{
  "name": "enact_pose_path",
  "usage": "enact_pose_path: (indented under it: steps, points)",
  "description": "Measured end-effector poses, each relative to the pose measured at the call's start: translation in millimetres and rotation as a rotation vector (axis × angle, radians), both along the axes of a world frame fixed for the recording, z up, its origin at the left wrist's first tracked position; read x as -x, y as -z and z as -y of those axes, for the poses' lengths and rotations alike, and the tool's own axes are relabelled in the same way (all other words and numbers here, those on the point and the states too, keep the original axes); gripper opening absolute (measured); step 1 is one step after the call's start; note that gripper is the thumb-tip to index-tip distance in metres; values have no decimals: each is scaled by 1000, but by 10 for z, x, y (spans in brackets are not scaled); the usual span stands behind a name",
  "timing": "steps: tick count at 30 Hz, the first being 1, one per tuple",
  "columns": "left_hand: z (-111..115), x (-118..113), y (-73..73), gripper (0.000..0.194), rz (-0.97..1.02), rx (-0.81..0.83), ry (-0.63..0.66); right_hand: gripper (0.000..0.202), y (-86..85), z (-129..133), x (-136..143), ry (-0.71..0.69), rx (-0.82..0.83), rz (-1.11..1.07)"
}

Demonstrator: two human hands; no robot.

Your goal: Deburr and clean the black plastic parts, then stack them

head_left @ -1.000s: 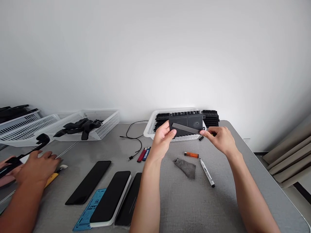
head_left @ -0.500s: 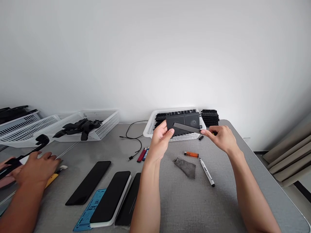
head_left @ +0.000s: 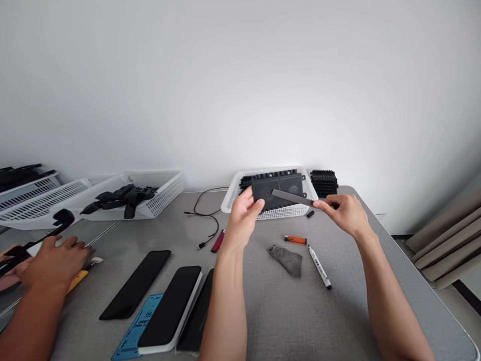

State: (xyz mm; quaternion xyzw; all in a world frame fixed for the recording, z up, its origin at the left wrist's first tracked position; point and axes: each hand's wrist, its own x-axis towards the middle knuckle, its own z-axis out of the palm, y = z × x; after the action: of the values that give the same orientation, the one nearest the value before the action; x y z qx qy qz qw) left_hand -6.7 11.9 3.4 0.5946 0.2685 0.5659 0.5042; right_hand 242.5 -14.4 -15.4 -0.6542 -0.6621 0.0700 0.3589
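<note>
Flat grey strip [head_left: 293, 197], ridge-edged panel [head_left: 280, 184]

From here I see a plain white wall [head_left: 240, 90], a mottled grey tabletop [head_left: 281, 311], an orange lighter [head_left: 295, 239], a blue card [head_left: 131, 337] with dark lettering, and beige curtains [head_left: 447, 245].

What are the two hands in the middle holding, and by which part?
The left hand holds a black panel by its lower left corner; the right hand holds a flat grey strip by its right end.
</note>
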Motion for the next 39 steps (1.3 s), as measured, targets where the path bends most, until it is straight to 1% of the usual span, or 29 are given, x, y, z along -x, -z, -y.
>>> enact_pose_path:
  steps: [4,7,9,12,15,17,19,22,25,29,32,35,39]
  points:
    - [0,-3,-1,44,-11,6,28,73,0,2,51,-26,-21,8]
    - [-10,1,1,43,14,7,21,71,5,-16,10,-24,-27,8]
    - [-36,8,15,44,39,14,-34,70,14,-34,-68,-1,-49,-40]
    - [-93,8,58,44,71,40,-149,66,27,-53,-152,52,-129,-224]
    - [-140,-15,110,43,88,56,-241,64,29,-53,-98,51,-183,-397]
    - [-153,-40,134,42,94,56,-270,62,24,-43,-2,10,-172,-431]
    - [-150,-63,140,42,96,64,-275,61,17,-28,91,-54,-137,-411]
    - [-131,-79,127,39,90,83,-275,64,10,-7,156,-109,-82,-300]
    - [-120,-67,112,37,94,86,-257,67,6,5,133,-77,-56,-151]
    - [-121,-47,111,37,90,59,-211,70,2,10,96,-17,-56,-50]
    - [-112,-53,106,39,93,36,-180,72,-10,12,109,17,-64,-9]
    - [-95,-69,98,39,105,28,-182,73,-22,8,112,27,-65,-3]
    - [-98,-63,101,36,95,25,-194,73,-12,-14,15,17,-73,13]
